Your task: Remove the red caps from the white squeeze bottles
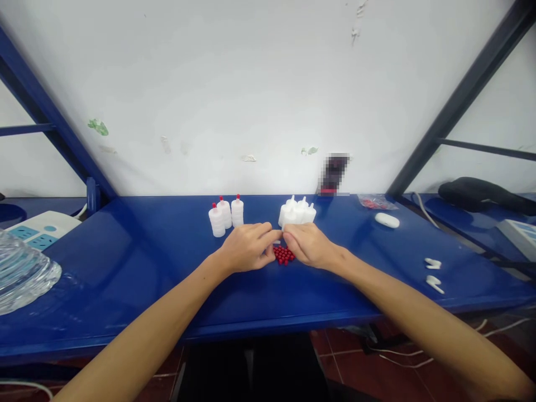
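Observation:
My left hand (250,247) is closed, its fingers bent towards my right hand (307,244), and the two nearly meet above the table. A small white sliver (276,242) shows by my left fingers; what it belongs to is hidden. The right hand is curled into a fist, and I cannot make out what lies inside it. Just below and between the hands is a cluster of small red caps (283,255). Several white squeeze bottles with bare pointed nozzles (298,212) stand behind my right hand. To the left, three white bottles with red caps (226,214) stand upright.
On the blue table (159,257) a clear plastic bottle (25,273) and a white power strip (44,229) are at left. At right lie a bag of red pieces (377,202), a white case (387,220) and white earbuds (434,279). A pixelated dark object (334,174) leans against the wall.

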The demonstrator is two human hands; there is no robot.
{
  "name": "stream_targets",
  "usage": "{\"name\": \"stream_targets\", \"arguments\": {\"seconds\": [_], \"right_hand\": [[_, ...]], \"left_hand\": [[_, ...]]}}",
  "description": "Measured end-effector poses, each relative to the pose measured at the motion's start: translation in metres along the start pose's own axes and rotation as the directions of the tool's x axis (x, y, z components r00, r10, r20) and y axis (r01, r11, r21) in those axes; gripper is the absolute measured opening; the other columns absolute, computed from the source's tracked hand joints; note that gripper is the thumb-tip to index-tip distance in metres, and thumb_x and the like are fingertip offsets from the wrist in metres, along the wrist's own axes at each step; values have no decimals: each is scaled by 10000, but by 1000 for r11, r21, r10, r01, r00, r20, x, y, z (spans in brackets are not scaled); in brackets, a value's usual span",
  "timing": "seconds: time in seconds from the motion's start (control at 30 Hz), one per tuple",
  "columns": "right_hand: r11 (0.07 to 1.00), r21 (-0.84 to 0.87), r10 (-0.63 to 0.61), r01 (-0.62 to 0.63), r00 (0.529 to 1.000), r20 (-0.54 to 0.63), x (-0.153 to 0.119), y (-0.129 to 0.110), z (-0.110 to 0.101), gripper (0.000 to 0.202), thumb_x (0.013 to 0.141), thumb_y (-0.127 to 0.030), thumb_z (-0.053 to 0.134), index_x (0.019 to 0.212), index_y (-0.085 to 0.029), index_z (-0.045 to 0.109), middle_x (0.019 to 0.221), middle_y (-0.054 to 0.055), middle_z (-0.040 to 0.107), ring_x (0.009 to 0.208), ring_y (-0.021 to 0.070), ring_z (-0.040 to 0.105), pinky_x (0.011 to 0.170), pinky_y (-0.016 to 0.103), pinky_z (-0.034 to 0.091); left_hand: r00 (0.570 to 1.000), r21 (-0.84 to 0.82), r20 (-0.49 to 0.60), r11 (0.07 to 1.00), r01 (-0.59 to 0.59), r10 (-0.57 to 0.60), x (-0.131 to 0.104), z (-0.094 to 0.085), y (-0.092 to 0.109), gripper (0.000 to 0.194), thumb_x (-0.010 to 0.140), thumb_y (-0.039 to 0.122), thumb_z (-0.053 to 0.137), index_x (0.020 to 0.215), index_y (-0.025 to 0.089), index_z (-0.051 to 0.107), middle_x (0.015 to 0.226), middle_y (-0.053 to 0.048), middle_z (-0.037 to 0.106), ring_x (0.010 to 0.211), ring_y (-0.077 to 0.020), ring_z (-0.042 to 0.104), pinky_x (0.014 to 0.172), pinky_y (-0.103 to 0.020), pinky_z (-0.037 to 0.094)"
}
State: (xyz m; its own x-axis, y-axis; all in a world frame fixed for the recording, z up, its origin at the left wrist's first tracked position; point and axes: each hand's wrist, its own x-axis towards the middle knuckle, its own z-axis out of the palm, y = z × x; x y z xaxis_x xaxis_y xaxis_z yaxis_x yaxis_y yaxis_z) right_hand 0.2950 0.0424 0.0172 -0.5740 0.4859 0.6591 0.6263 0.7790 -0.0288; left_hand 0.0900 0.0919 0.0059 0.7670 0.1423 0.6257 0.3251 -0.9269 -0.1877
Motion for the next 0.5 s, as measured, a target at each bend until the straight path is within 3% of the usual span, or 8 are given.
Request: {"name": "stream_targets", "arguments": {"seconds": [0.1,0.2,0.37,0.5], "right_hand": [[993,95,63,-64,998,21,3,6,-13,326,1034,-273,293,723,-226,378,597,-31,439,514,113,365,533,266,313],[953,215,186,-213,973,138,3,9,-30,313,1038,-311,327,758,-211,424,652,-26,474,565,112,408,578,259,343],[797,342,364,-498,848,385,-23,6,-50,274,1016,-417,437,849,-205,481,688,-47,469,602,105,405,582,239,341],[726,309,399,-614,743,538,-51,4,-45,302,978,-469,505,850,-198,542,625,-59,460,553,99,384,540,230,327]], "left_hand": [[1000,2,-8,1000,25,-25,-1,-2,-4,275,854,142,405,1038,175,606,766,-18,594,598,-139,513,537,-272,393],[999,-63,-8,997,52,-53,-2,-4,-7,264,867,152,396,1010,156,617,755,-17,603,556,-126,485,527,-268,391],[993,-124,26,985,121,-119,-3,-2,-10,261,864,167,394,997,150,617,802,-33,649,578,-126,516,542,-259,408],[986,-138,65,977,163,-155,-3,0,-10,273,859,176,389,1001,150,622,822,-40,663,623,-140,553,559,-259,421]]}}
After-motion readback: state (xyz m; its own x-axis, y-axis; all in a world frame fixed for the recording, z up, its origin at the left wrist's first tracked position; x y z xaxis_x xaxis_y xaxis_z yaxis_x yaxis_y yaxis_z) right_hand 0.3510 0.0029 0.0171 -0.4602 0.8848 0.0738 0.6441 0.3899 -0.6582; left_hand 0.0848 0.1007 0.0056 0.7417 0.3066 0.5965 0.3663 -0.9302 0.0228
